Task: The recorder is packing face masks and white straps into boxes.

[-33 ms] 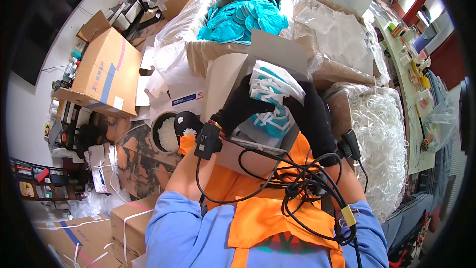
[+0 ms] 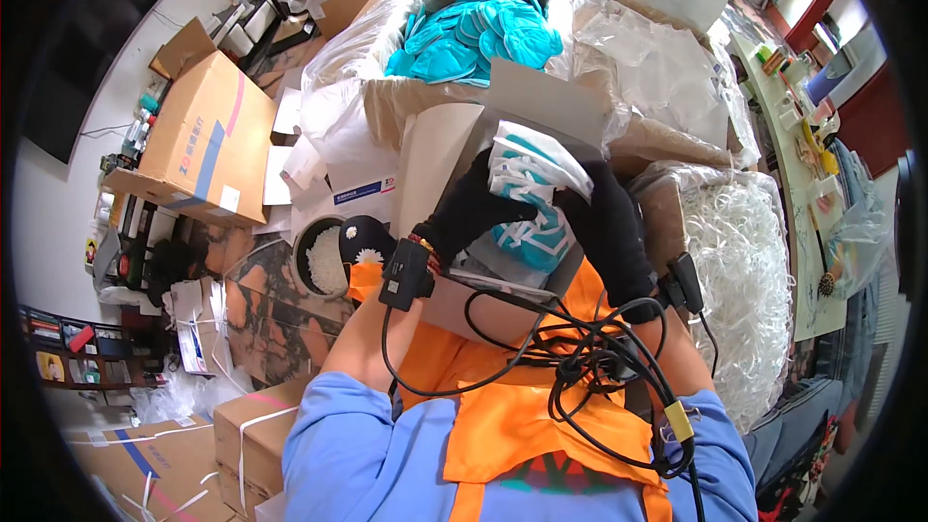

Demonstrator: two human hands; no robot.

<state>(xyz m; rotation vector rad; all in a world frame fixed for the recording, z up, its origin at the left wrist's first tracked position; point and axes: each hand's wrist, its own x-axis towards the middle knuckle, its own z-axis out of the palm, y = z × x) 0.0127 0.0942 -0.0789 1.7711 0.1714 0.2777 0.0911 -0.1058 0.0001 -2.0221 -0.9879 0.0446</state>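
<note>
My left hand, in a black glove, curls round one side of a bundle of flat teal pieces with white straps, in clear and white wrapping. From the other side, my right hand, gloved the same way, presses against it, so the bundle sits between both hands. They are over an open box with raised grey flaps, held against my orange apron. Inside the box, below the hands, more teal and white wrapped pieces show. My fingertips are partly hidden by the bundle.
Ahead stands a lined carton of loose teal pads. At right is a carton heaped with white straps; behind it lies one with clear plastic. A pot of white bits is at left. Black cables hang across my lap.
The wrapped bundle and both hands have shifted very slightly; the hold on it is the same.
</note>
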